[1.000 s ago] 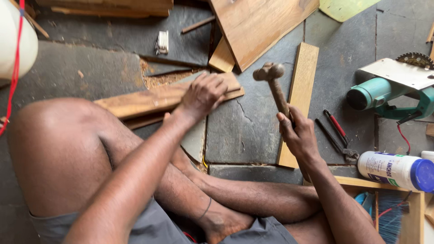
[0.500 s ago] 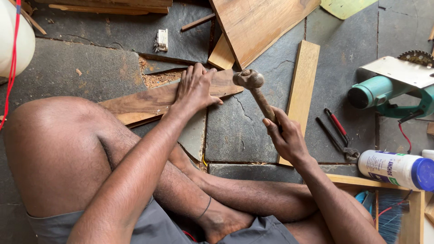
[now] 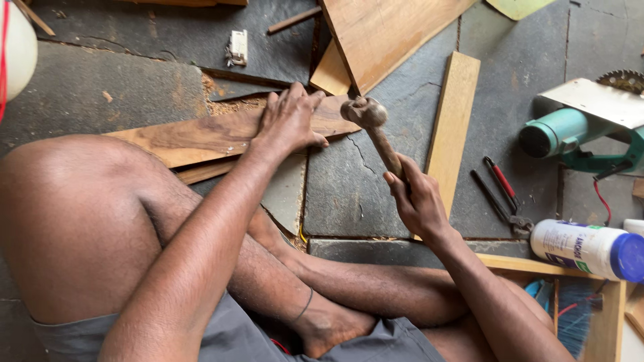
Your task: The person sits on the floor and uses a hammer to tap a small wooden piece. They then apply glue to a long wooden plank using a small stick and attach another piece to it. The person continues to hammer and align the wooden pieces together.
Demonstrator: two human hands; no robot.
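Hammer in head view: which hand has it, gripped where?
The right hand grips the hammer at the lower end of its wooden handle, head up. The left hand holds nothing; it presses flat on the dark wooden plank.

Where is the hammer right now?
The hammer sits centre of the head view, gripped by the right hand, its head beside the dark plank under the left hand.

dark plank (image 3: 201,137): rough wood | hammer (image 3: 376,131): worn wood, dull metal | floor (image 3: 114,87): matt stone

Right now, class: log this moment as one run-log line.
left hand: flat on dark plank | right hand: grips hammer, head at plank's end | nearby: pliers, white bottle
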